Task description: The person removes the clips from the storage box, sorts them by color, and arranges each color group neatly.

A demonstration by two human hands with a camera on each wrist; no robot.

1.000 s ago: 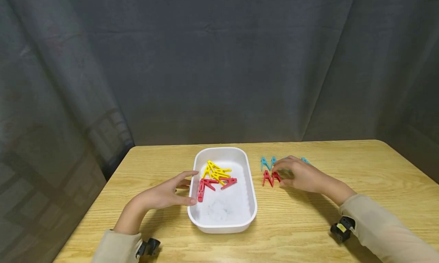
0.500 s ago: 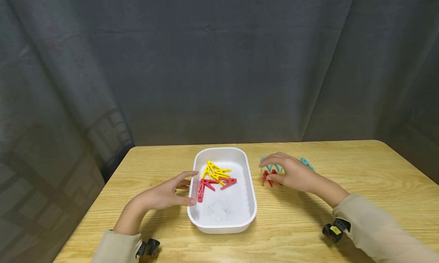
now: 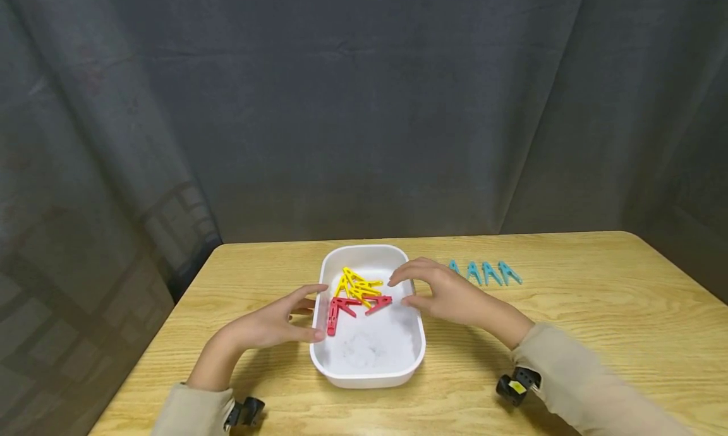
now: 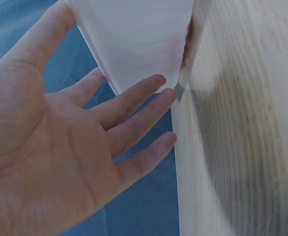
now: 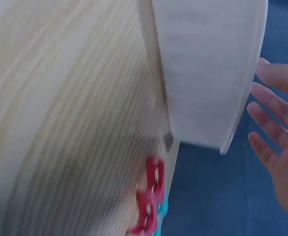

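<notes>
Both hands empty, as far as I can see. Left hand [image 3: 267,325]: fingers straight and relaxed, fingertips against the tray [image 3: 364,376] wall at its 9 o'clock side, steadying it and holding nothing. Right hand [image 3: 449,297]: fingers spread and loosely bent, over the tray rim at 3 o'clock. The wrist view shows an open palm with nothing pinched, though it's blurred.

Near to far:
- Tray sits mid-table [image 3: 597,309], long axis 6–12.
- Tray reds [image 3: 352,306]: two, at the tray's centre-left. One runs roughly 6–12 along the 9 o'clock wall with its legs splayed. The other lies nearer 8–2.
- Yellow pegs [image 3: 358,284]: loose heap just past the reds, toward 12. Axes are mixed, mostly fanning 10–4.
- Table reds [image 5: 151,196]: seen only in the right wrist view, on the wood outside the tray's 3 o'clock wall and under the right hand. Too smeared to call which way they point.
- Blue pegs [image 3: 489,273]: neat row at 2 o'clock from the tray, well apart from it. Each has its axis 6–12, closed tip to 12 and legs to 6, and the row itself runs 9–3.
- Curtain [image 3: 364,107] behind the table.

Progress, my read: pegs are going into the tray by colour. Yellows all look in. Reds are half in, with the table pair left. Blues are untouched, so roughly halfway.
</notes>
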